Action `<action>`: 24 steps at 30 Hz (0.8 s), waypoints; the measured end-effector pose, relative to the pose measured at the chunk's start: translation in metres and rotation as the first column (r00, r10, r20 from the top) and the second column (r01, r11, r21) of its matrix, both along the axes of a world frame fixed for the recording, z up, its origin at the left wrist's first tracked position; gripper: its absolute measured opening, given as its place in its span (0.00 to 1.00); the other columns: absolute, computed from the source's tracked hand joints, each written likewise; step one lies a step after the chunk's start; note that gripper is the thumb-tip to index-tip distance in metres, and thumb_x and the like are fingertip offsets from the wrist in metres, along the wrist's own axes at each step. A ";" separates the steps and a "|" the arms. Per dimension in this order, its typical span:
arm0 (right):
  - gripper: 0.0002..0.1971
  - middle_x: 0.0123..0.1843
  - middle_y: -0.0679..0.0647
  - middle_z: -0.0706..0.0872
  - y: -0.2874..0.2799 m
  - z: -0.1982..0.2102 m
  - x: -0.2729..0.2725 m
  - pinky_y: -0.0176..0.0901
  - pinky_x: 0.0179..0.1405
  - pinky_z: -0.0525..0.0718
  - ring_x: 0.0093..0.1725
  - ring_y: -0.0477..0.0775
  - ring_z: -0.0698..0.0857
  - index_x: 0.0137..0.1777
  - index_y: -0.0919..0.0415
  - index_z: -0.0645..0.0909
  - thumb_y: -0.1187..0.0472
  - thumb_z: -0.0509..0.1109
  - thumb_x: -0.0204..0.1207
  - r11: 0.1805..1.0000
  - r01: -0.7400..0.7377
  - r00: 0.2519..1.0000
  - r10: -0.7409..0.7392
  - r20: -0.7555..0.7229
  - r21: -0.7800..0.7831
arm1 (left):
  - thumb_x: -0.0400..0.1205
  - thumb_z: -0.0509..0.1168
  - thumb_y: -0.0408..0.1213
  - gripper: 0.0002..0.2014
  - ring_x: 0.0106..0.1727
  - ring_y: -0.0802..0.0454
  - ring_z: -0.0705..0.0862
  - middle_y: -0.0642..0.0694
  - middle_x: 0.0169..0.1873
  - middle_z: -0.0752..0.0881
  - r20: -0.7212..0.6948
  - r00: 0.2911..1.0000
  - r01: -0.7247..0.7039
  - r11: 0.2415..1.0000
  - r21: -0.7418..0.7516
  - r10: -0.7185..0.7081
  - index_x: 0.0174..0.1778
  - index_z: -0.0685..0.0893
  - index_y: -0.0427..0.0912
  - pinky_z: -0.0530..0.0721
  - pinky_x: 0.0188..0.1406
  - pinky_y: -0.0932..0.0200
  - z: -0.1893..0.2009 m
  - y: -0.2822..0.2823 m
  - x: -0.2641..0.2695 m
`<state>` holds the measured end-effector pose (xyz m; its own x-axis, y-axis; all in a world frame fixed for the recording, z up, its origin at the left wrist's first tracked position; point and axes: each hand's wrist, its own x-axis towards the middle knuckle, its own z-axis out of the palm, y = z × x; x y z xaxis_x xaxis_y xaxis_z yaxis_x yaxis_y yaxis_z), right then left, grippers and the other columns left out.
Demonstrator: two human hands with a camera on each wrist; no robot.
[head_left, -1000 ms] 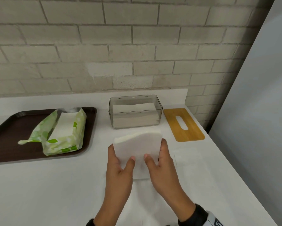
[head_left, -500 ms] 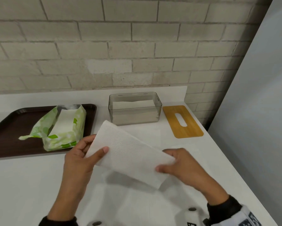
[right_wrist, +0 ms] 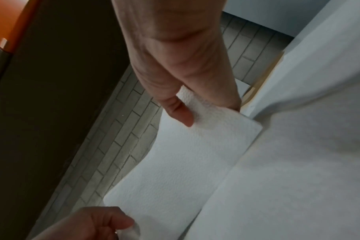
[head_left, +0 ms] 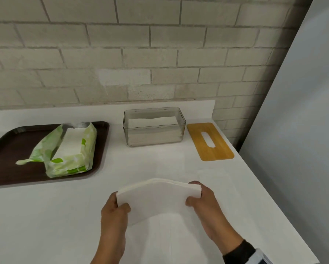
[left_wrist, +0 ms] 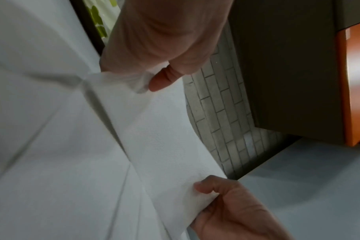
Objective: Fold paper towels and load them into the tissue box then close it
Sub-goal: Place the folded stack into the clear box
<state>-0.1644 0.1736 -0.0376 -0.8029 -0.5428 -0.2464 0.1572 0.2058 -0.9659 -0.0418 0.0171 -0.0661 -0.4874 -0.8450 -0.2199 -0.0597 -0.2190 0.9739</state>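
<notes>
Your left hand (head_left: 114,212) pinches the left end of a folded paper towel (head_left: 156,199), thumb on the near face and fingers curled behind it, while your right hand (head_left: 203,204) grips the right end the same way. The towel arches slightly between the two hands, held above the white counter (head_left: 45,216), its lower edge near another sheet (head_left: 171,237) lying flat under it. Taking the tissue box (head_left: 153,126) as the landmark: you hold the towel in front of the box, nearer to you and well apart from it. The box is clear, open at the top, and already has white towels stacked inside. Its wooden lid (head_left: 210,141), with a slot in the middle, lies flat just to the right of the box. To the left of the box sits a dark tray (head_left: 5,149) carrying an opened green-and-white pack of paper towels (head_left: 68,147).
</notes>
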 end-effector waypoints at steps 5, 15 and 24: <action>0.08 0.27 0.48 0.75 -0.004 0.003 -0.005 0.37 0.28 0.66 0.31 0.48 0.71 0.31 0.58 0.72 0.69 0.62 0.51 0.999 0.013 1.000 -0.014 0.025 0.045 | 0.73 0.56 0.17 0.16 0.41 0.44 0.77 0.42 0.37 0.83 0.040 0.999 -0.008 1.000 0.002 0.008 0.41 0.82 0.42 0.71 0.42 0.52 -0.003 0.000 -0.005; 0.20 0.48 0.54 0.90 -0.003 -0.009 -0.013 0.40 0.45 0.83 0.49 0.54 0.87 0.51 0.56 0.84 0.80 0.64 0.68 0.999 0.020 0.999 -0.022 0.050 0.038 | 0.74 0.60 0.17 0.14 0.43 0.42 0.79 0.42 0.39 0.85 0.036 0.997 0.066 0.998 -0.003 -0.066 0.45 0.83 0.40 0.74 0.39 0.54 0.001 -0.005 -0.004; 0.34 0.66 0.37 0.70 -0.005 0.015 -0.024 0.35 0.61 0.70 0.66 0.42 0.70 0.68 0.41 0.65 0.65 0.78 0.68 0.969 -0.019 0.892 0.127 -0.433 0.246 | 0.74 0.74 0.29 0.13 0.35 0.60 0.84 0.61 0.35 0.89 0.170 0.941 0.339 0.774 -0.535 -0.294 0.38 0.88 0.56 0.78 0.34 0.73 0.086 -0.019 0.000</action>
